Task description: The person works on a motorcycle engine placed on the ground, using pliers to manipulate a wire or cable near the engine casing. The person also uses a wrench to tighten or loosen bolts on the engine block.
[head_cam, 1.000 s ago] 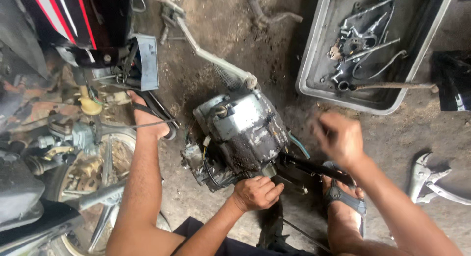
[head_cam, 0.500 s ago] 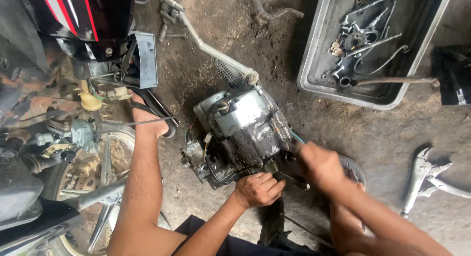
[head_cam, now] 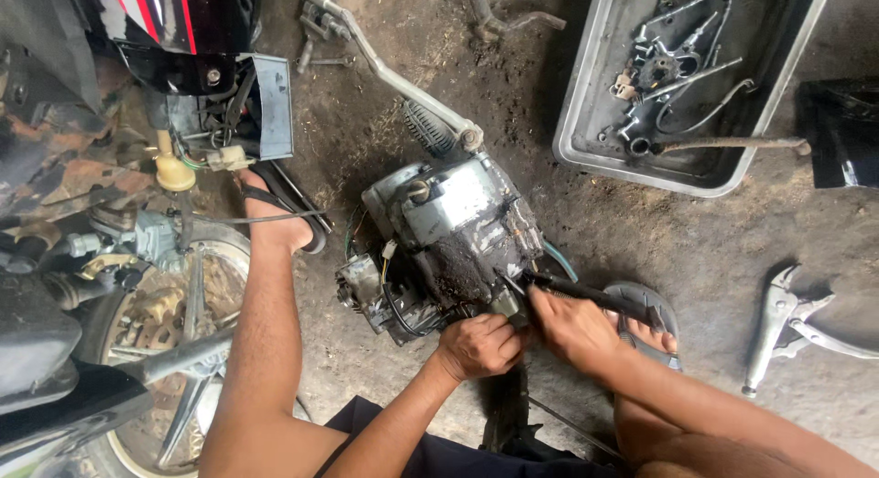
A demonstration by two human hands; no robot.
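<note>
Where engine (head_cam: 453, 235) sits, oily dirt floor (head_cam: 659, 249)

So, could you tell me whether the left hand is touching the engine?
Touching: the head view shows the left hand pressed against the engine's lower edge.

Bare, oil-stained concrete floor (head_cam: 439, 93), grey metal tray (head_cam: 586, 121) of loose parts up right of it, locking pliers (head_cam: 778, 322) below the tray, motorcycle wheel (head_cam: 156, 350) far left of the tray, flat daylight
</note>
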